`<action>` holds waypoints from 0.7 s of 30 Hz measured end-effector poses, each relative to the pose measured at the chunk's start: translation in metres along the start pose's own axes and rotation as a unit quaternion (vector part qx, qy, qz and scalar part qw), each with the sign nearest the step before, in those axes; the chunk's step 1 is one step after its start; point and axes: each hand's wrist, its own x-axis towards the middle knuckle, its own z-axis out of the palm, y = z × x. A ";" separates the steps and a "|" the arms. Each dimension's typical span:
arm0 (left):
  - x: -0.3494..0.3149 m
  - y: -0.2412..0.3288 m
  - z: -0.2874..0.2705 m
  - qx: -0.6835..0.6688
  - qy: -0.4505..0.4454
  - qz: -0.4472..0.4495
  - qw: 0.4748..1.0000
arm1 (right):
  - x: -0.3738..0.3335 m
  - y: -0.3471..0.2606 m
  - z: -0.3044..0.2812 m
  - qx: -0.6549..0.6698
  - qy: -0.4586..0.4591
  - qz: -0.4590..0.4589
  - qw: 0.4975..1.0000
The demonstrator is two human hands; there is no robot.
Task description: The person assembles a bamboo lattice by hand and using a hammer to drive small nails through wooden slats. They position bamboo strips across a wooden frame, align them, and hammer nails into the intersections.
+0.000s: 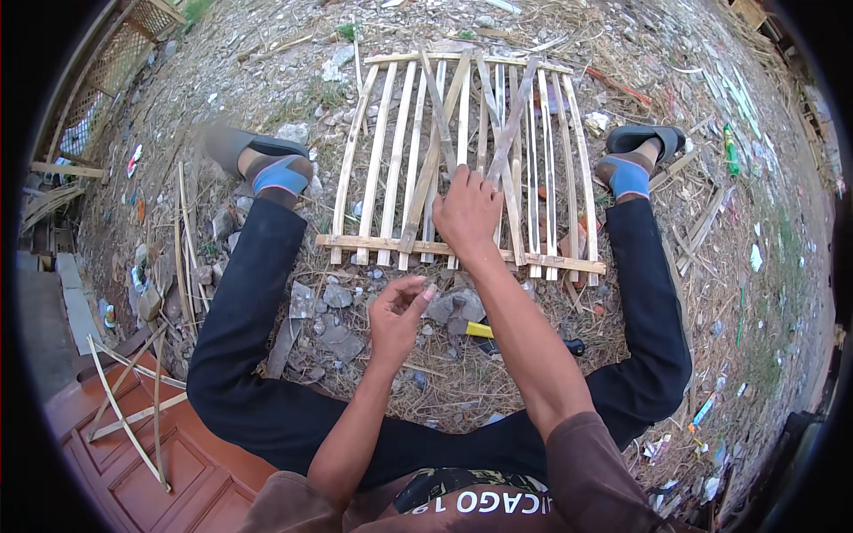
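Between my legs lies a frame of pale wooden slats (387, 169), held by a crosspiece (382, 242) at the near end and another at the far end. Darker, greyish slats (513, 133) lie slanted over it and cross one another. My right hand (468, 213) reaches over the middle of the frame, its fingers curled down on a greyish slat; their tips are partly hidden. Nearer to me, my left hand (400, 320) is raised with thumb and fingers pinched together; whatever is in the pinch is too small to name. A hammer with a yellow handle (480, 330) lies partly under my right forearm.
Stones (338, 342) and dry grass cover the ground around the frame. My sandalled feet rest on either side of it. At lower left, thin wooden strips (120, 400) lie across a reddish-brown panelled door (178, 462). A green bottle (730, 149) lies far right.
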 end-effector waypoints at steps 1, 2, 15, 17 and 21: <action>0.000 0.001 -0.001 -0.002 0.004 -0.002 1.000 | 0.002 0.001 0.004 -0.005 -0.026 0.007 1.000; 0.002 0.001 -0.002 -0.004 0.008 -0.005 1.000 | 0.004 0.001 0.008 -0.010 -0.052 0.014 0.998; 0.005 0.006 -0.009 -0.039 0.028 -0.012 0.999 | -0.002 0.005 0.016 0.000 -0.142 0.024 0.990; 0.006 0.009 -0.009 -0.040 0.032 -0.013 0.999 | -0.003 0.006 0.017 -0.011 -0.097 0.027 0.995; 0.006 0.011 -0.005 -0.051 0.038 -0.003 0.998 | -0.010 0.011 0.021 -0.013 0.017 0.073 0.997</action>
